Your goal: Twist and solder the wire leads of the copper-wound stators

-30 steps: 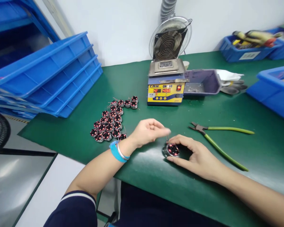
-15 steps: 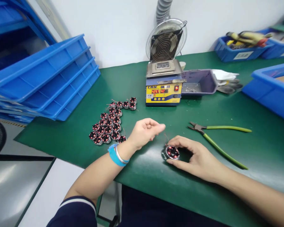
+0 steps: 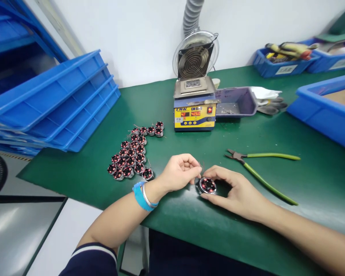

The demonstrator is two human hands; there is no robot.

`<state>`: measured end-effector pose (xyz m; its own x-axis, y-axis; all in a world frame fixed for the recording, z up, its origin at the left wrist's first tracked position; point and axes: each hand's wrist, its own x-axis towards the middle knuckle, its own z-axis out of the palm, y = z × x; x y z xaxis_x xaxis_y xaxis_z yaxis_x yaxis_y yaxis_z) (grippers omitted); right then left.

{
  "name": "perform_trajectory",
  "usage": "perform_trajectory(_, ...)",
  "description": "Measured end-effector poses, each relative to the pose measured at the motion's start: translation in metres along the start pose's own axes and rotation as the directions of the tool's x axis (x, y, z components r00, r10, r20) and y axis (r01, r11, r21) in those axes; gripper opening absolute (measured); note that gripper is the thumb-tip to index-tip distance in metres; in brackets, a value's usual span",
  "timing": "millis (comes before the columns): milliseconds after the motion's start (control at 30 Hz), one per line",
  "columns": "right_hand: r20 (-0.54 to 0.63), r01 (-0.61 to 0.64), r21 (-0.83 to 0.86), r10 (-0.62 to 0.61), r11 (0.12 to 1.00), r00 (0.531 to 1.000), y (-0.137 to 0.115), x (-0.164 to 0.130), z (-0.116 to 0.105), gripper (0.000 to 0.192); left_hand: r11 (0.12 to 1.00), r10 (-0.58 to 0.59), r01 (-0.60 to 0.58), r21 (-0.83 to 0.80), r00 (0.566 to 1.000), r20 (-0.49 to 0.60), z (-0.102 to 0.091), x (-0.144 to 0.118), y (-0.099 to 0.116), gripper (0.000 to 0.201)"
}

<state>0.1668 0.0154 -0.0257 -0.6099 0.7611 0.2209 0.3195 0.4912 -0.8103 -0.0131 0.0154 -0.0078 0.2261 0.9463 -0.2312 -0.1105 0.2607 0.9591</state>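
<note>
A small round motor stator [image 3: 207,185] with red copper windings rests on the green mat. My right hand [image 3: 235,191] cups it from the right, thumb and fingers around its rim. My left hand [image 3: 178,172] is closed just to its left, fingertips pinching the thin wire leads that rise from the stator. A blue wristband and a metal bangle sit on my left wrist. A cluster of several like stators [image 3: 132,155] lies on the mat to the left of my left hand.
Green-handled cutters [image 3: 261,168] lie right of my hands. A yellow solder pot [image 3: 194,109] with a fume fan [image 3: 194,57] and a purple tray [image 3: 235,101] stands behind. Stacked blue crates [image 3: 54,103] fill the left; blue bins [image 3: 324,111] stand at right.
My left hand has moved down and right, from held apart above the mat to pinching the wire leads at the stator. The right hand keeps its hold on the stator.
</note>
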Motion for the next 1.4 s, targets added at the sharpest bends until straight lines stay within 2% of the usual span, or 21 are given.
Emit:
perform_trajectory(167,-0.010,0.005,0.004,-0.005,1.000,1.000,-0.001,0.001,-0.001,0.014,1.000,0.002,-0.003,-0.006,1.000,-0.028,0.001,0.001,-0.001,0.024)
perform_trajectory(367,-0.006,0.005,0.007,-0.005,1.000,1.000,0.001,0.001,-0.002,0.014,0.995,0.082,-0.086,-0.054,0.993,-0.084,0.003,0.001,-0.004,0.024)
perform_trajectory(467,-0.008,-0.021,0.032,0.021,0.999,1.000,0.002,0.001,-0.003,0.015,0.992,0.095,-0.102,-0.070,0.990,-0.100,0.003,0.002,-0.004,0.026)
perform_trajectory(600,-0.044,-0.083,0.134,0.090,0.987,0.995,0.002,0.003,-0.003,0.022,0.987,0.121,-0.139,-0.081,0.974,-0.190,0.000,0.004,-0.002,0.028)
perform_trajectory(700,-0.089,-0.169,0.248,0.196,0.954,0.976,0.003,0.011,-0.009,0.031,0.984,0.169,-0.176,-0.011,0.960,-0.223,-0.002,0.001,-0.001,0.027)
perform_trajectory(800,-0.155,-0.253,0.317,0.313,0.914,0.937,0.008,0.029,-0.028,0.044,0.956,0.258,-0.229,0.181,0.954,-0.155,-0.001,-0.005,-0.004,0.019)
perform_trajectory(867,-0.199,-0.288,0.291,0.352,0.912,0.915,0.011,0.052,-0.048,0.052,0.865,0.344,-0.298,0.404,0.938,-0.043,0.000,-0.010,-0.007,0.018)
perform_trajectory(900,-0.219,-0.298,0.255,0.355,0.920,0.909,0.012,0.068,-0.059,0.054,0.780,0.383,-0.338,0.527,0.923,0.025,0.000,-0.012,-0.008,0.019)
perform_trajectory(967,-0.285,-0.300,0.161,0.335,0.940,0.898,0.009,0.105,-0.082,0.057,0.556,0.422,-0.388,0.735,0.894,0.152,-0.002,-0.014,-0.008,0.023)
perform_trajectory(1033,-0.369,-0.330,0.067,0.330,0.942,0.869,0.001,0.147,-0.101,0.050,0.348,0.409,-0.367,0.863,0.888,0.212,-0.006,-0.014,-0.004,0.025)
perform_trajectory(1100,-0.449,-0.427,-0.092,0.345,0.899,0.824,-0.010,0.190,-0.116,0.040,0.210,0.380,-0.269,0.940,0.908,0.175,-0.011,-0.013,0.004,0.026)
perform_trajectory(1167,-0.504,-0.478,-0.190,0.333,0.857,0.797,-0.017,0.228,-0.125,0.030,0.126,0.362,-0.118,0.985,0.930,0.065,-0.017,-0.012,0.014,0.029)
perform_trajectory(1233,-0.544,-0.508,-0.272,0.305,0.817,0.782,-0.020,0.258,-0.131,0.035,0.071,0.336,0.036,0.997,0.940,-0.058,-0.021,-0.012,0.024,0.034)
perform_trajectory(1300,-0.566,-0.531,-0.351,0.277,0.771,0.776,-0.016,0.279,-0.133,0.041,0.025,0.298,0.133,0.991,0.945,-0.134,-0.024,-0.015,0.031,0.040)
perform_trajectory(1400,-0.542,-0.536,-0.455,0.257,0.711,0.800,-0.003,0.298,-0.134,0.047,-0.022,0.275,0.163,0.986,0.950,-0.151,-0.024,-0.022,0.036,0.053)
